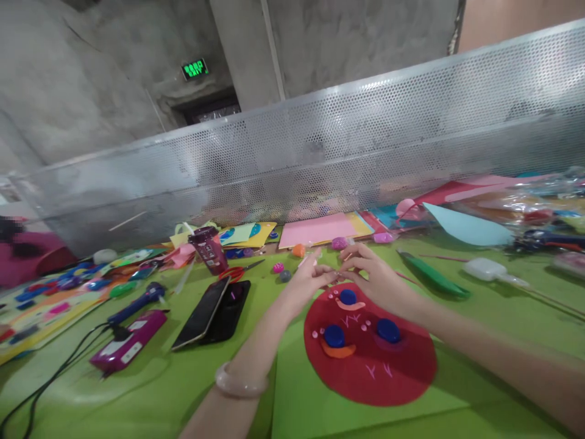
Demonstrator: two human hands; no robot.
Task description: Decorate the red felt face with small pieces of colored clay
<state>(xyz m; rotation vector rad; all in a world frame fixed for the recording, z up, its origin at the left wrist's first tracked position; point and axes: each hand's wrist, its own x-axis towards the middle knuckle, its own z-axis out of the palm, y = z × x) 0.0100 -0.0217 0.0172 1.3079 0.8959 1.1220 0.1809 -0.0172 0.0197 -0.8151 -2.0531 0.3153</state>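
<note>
My left hand (307,279) and my right hand (372,272) meet fingertip to fingertip just beyond the far edge of a red paper circle (402,366) on the green table (150,384). Both pinch something small that I cannot make out. The circle carries three blue round caps (334,335), orange crescent shapes and small pink marks. A pale bangle (241,381) sits on my left wrist.
Two phones (212,312) lie left of the circle, beside a purple power bank (130,341) with a black cable. Red-handled scissors (235,272), a dark cup (208,249), coloured paper sheets (320,230), a green knife-like tool (432,275) and a perforated metal screen (365,140) lie beyond.
</note>
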